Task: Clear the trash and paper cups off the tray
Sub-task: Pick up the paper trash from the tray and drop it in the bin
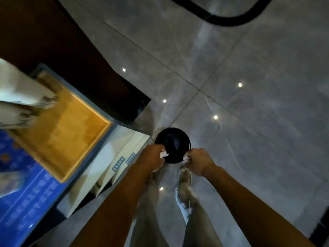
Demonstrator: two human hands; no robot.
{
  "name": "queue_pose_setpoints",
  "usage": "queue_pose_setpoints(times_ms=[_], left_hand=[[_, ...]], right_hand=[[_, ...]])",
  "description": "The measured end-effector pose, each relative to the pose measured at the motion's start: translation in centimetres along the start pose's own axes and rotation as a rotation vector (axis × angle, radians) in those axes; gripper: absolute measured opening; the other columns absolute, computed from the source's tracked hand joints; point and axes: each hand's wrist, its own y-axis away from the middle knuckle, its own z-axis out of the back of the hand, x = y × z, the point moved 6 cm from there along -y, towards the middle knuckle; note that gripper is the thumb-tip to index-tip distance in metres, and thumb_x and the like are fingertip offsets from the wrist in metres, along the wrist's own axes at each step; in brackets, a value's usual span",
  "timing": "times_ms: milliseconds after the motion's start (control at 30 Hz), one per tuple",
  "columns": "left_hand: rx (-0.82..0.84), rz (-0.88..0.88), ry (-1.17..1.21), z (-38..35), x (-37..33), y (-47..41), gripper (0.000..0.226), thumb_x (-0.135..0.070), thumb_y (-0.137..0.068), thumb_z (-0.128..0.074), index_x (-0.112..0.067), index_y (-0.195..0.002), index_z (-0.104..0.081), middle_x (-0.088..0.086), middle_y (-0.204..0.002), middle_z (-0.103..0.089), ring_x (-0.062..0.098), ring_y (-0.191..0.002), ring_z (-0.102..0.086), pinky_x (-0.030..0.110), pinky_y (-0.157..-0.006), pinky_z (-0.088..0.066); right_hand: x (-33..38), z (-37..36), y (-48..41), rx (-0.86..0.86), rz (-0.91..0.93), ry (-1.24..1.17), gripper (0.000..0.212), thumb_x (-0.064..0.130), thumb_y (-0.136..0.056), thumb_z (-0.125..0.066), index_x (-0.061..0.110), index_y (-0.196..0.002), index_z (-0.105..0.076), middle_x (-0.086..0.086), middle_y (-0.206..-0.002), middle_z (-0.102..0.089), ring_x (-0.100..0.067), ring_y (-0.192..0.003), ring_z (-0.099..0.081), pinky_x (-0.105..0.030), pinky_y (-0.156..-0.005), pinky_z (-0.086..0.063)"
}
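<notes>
Head view, looking steeply down. The left hand (153,156) and right hand (199,160) are both clenched, each pinching a small white scrap: the left scrap (164,154) and the right scrap (186,159) show just past the fingers. Whether these are paper or something else cannot be told. Both hands sit at the near rim of a round black bin (173,145) standing on the floor, one at either side of its mouth; the bin's interior is dark and its contents cannot be made out.

Below the forearms are the person's light trousers and one shoe (185,179), blurred, on the tiled floor (249,122). The floor to the right of and beyond the bin lies open, grey and glossy, with tile joints and small bright ceiling-light reflections.

To the left, the yellow wooden tray (71,125) rests on a blue patterned surface (26,193); its raised rim is visible and the part of its floor in view is bare. White, heavily blurred shapes (21,97) overlap the tray's left part and run out of frame; they cannot be identified. A pale cabinet face (114,157) with two small blue labels stands between surface edge and bin. A dark brown panel (53,41) fills the upper left. A curved black band (231,18) at top is cut off.
</notes>
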Motion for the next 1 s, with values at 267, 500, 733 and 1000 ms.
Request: queue_pose_setpoints(times_ms=[267, 500, 733, 1000], left_hand=[[0.192, -0.054, -0.195, -11.8, 4.7, -16.7, 0.028, -0.015, -0.083, -0.063, -0.012, -0.110, -0.065, 0.015, -0.110, -0.068, 0.034, -0.102, -0.064, 0.038, -0.085, -0.054], [0.340, -0.110, -0.384, -22.3, 11.0, -30.1, 0.025, -0.013, -0.083, -0.060, -0.009, -0.108, -0.066, 0.017, -0.109, -0.068, 0.038, -0.099, -0.064, 0.047, -0.086, -0.056], [0.484, -0.092, -0.411, -28.7, 15.5, -36.6, 0.026, -0.014, -0.093, -0.051, -0.005, -0.115, -0.063, 0.021, -0.118, -0.063, 0.040, -0.105, -0.060, 0.049, -0.097, -0.050], [0.476, -0.135, -0.433, -28.4, 15.4, -34.1, 0.027, -0.015, -0.089, -0.055, -0.010, -0.114, -0.062, 0.019, -0.115, -0.064, 0.040, -0.102, -0.061, 0.044, -0.086, -0.051]], right_hand=[[-6.4, -9.8, -15.2, -0.041, -0.122, -0.183, 0.020, 0.016, -0.083, -0.056, 0.014, -0.102, -0.063, -0.016, -0.102, -0.069, -0.037, -0.097, -0.064, -0.034, -0.081, -0.050], [-10.7, -20.8, -29.1, 0.017, -0.175, -0.234, 0.027, 0.017, -0.087, -0.057, 0.011, -0.114, -0.061, -0.018, -0.111, -0.066, -0.038, -0.100, -0.063, -0.039, -0.080, -0.052], [-13.7, -26.6, -36.9, 0.119, -0.234, -0.194, 0.027, 0.016, -0.091, -0.057, 0.010, -0.117, -0.058, -0.021, -0.116, -0.061, -0.042, -0.106, -0.059, -0.039, -0.081, -0.048], [-13.6, -25.7, -34.8, 0.117, -0.293, -0.217, 0.030, 0.013, -0.089, -0.056, 0.010, -0.119, -0.060, -0.021, -0.119, -0.061, -0.040, -0.110, -0.059, -0.038, -0.088, -0.049]])
